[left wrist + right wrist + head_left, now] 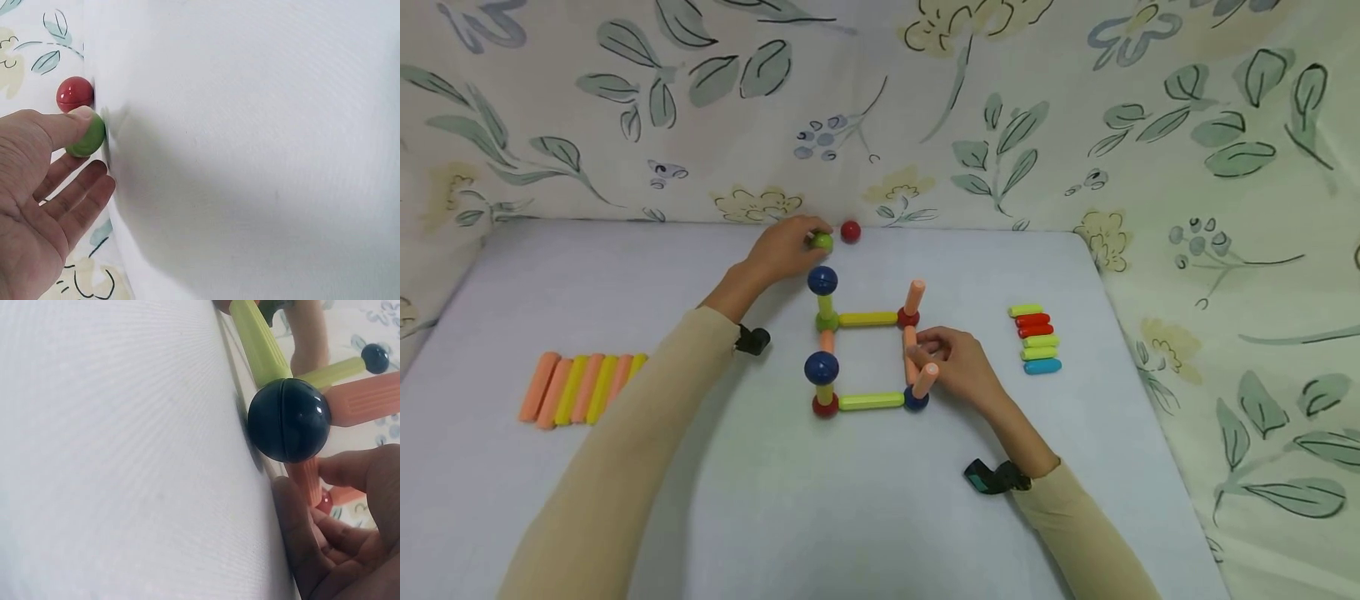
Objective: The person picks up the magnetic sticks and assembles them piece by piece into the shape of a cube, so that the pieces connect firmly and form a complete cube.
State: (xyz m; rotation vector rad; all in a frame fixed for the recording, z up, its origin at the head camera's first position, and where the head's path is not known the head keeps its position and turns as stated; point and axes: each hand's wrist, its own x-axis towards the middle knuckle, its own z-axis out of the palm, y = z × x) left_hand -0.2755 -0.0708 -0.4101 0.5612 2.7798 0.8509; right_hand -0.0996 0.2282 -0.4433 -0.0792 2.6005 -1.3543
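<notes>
At the table's far edge my left hand point(784, 248) pinches a green ball point(92, 139) between thumb and fingers; the other fingers are spread. Beside it sits a red ball point(850, 232). In the middle lies a square frame of rods and balls. My right hand point(958, 364) grips the orange rod point(305, 481) of the frame's right side, thumb and fingers on either side. Upright orange rods stand on the frame's red ball point(908, 317) and dark blue ball point(289, 420). Upright rods on the left side carry dark blue balls point(822, 281) on top.
A row of orange and yellow rods point(580, 390) lies at the left, partly behind my left sleeve. Several short rods point(1036, 331) in yellow-green, red and blue lie at the right. Floral cloth point(880, 108) hangs behind the white table point(865, 500).
</notes>
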